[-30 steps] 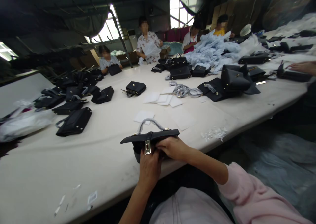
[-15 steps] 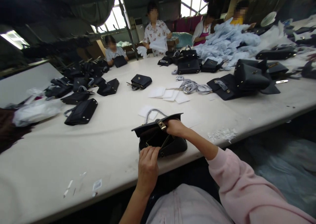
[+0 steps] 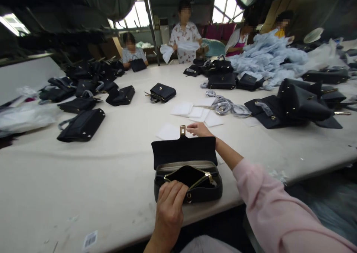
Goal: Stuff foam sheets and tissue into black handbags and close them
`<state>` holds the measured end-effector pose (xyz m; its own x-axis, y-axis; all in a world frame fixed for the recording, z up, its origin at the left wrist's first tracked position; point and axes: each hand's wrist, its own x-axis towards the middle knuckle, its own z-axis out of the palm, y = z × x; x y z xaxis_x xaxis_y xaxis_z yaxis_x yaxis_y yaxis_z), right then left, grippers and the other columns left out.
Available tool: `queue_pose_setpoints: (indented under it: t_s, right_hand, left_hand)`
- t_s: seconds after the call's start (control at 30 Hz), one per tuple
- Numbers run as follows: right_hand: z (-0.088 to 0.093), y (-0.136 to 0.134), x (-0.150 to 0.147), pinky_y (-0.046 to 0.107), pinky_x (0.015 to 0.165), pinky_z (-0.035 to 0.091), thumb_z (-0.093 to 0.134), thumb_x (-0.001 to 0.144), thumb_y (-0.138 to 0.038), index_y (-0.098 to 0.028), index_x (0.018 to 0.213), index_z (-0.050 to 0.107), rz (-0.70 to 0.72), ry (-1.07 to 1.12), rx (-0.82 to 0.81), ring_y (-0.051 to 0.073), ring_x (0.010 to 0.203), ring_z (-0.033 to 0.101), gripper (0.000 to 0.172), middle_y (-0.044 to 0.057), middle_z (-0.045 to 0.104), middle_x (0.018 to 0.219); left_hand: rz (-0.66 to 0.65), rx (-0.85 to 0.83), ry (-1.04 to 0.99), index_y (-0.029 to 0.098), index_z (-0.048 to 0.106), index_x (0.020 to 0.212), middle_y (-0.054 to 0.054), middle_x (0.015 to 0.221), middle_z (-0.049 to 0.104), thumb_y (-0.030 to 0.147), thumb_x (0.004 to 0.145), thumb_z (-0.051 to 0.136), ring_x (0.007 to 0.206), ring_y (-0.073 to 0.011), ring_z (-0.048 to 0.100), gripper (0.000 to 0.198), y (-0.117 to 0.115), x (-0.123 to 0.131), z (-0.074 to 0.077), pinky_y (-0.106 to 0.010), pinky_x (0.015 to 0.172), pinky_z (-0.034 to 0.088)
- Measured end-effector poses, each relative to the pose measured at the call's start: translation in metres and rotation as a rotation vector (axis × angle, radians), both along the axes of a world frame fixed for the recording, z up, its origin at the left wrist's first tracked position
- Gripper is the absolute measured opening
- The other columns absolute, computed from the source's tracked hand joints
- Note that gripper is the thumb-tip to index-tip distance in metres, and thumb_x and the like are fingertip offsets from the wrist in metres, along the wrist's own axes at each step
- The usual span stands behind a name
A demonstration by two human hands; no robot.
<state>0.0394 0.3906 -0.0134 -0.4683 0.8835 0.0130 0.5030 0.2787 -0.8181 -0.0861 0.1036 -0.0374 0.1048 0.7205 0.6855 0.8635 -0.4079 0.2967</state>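
Note:
A black handbag stands at the table's near edge with its flap raised. Inside it, a gold-zipped pocket gapes. My left hand is closed over the bag's front rim, fingers curled inside and thumb hidden. Behind the flap, my right hand reaches left with fingers stretched out, close beside the gold clasp. Nothing shows in that hand, and the flap's edge covers part of the wrist. Thin white sheets lie just beyond it.
More black handbags lie on the left, with one bag in the middle and a stack on the right. Grey-wrapped straps are coiled beyond the sheets. Several co-workers sit or stand across the table, near pale blue wrapping.
The flap has swung up and back, uncovering the zipped pocket. My right hand has gone from inside the bag's opening to behind the flap. My left hand stays on the front rim.

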Motion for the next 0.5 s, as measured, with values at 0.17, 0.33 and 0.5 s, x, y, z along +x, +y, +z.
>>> queue_pose_setpoints:
  t_s: [0.17,0.33,0.5]
  right_hand:
    - [-0.042,0.020,-0.090,0.049,0.107,0.029,0.089,0.058,-0.034,-0.010,0.114,0.062,0.126,-0.222,0.045,0.037,0.126,0.040,0.067,0.019,0.052,0.130]
    - [-0.053,0.018,-0.126,0.049,0.101,0.036,0.092,0.049,-0.026,-0.013,0.132,0.048,0.069,-0.282,-0.009,0.037,0.120,0.045,0.095,0.019,0.051,0.131]
    - [-0.035,0.008,-0.066,0.032,0.085,0.050,0.069,0.081,-0.037,-0.009,0.111,0.059,-0.042,-0.071,-0.071,0.022,0.095,0.063,0.042,0.012,0.066,0.105]
  left_hand:
    - [-0.020,-0.095,-0.054,0.016,0.062,0.106,-0.007,0.098,0.068,0.001,0.089,0.044,0.100,-0.0184,0.059,0.029,0.001,0.000,0.008,-0.035,0.095,0.040]
    - [-0.060,-0.083,-0.054,0.015,0.063,0.107,-0.008,0.099,0.068,0.001,0.087,0.044,0.102,-0.0205,0.059,0.031,0.000,0.000,0.006,-0.037,0.094,0.042]
    - [-0.086,-0.130,0.002,0.017,0.065,0.099,-0.007,0.082,0.066,0.006,0.086,0.044,0.084,-0.0210,0.061,0.027,-0.006,-0.006,0.003,-0.038,0.083,0.049]
